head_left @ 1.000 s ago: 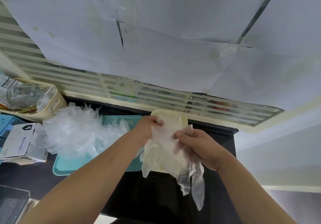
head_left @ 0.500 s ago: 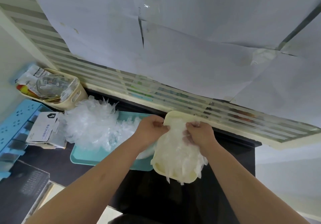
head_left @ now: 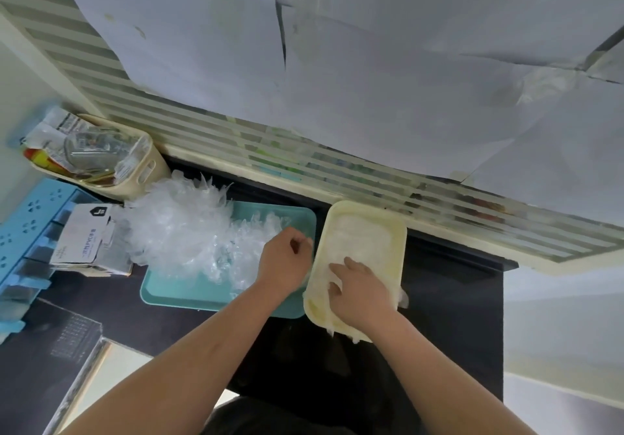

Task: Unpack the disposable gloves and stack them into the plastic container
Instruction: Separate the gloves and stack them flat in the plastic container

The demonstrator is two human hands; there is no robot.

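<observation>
Container (head_left: 400, 232) lies on the dark surface (head_left: 452, 299), just right of the teal tray (head_left: 300, 213), one short end toward the person. Stacked gloves (head_left: 358, 232) fill it; a few film edges spill over the near rim.

Right hand (head_left: 363, 287) rests flat on the stack, fingers (head_left: 337, 267) extended and slightly spread, holding nothing. Judged purpose: pressing the slippery film down so the layers lie flat and do not spring up.

Left hand (head_left: 285, 260) hovers over the tray's right end, beside the loose pile (head_left: 182, 228). Its fingers are curled; cannot tell whether they pinch a glove. Judged purpose: fetching the next glove while the other hand pins the stack.

The pile is large, so much of the task is left. Opened box (head_left: 84, 237) sits left of the tray.
</observation>
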